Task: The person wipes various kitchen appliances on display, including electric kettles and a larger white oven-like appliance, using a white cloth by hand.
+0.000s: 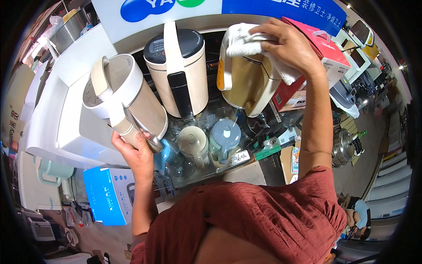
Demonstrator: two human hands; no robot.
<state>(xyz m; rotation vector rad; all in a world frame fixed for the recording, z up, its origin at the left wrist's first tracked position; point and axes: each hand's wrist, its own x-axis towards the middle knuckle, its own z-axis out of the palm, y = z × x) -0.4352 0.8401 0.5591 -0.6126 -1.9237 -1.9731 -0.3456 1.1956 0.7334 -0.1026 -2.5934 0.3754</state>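
Three soymilk makers stand in a row on a glass-topped counter (184,175). My left hand (141,156) is closed around the handle of the left one (147,103), which has a beige body and white rim. With my right hand (288,48) I press a white cloth (246,39) onto the top of the right one (248,79), a gold-brown and cream machine; the cloth covers its lid and hangs down one side. Between them is the cream soymilk maker (193,75) with a dark lid and black handle, touched by neither hand.
Under the glass are a cream pitcher (192,141), a grey-blue pitcher (225,134) and a small white card (240,157). A red box (327,46) stands right of the machines. A blue-and-white box (103,193) is at lower left. Metal pots (343,149) and another person (360,215) are at right.
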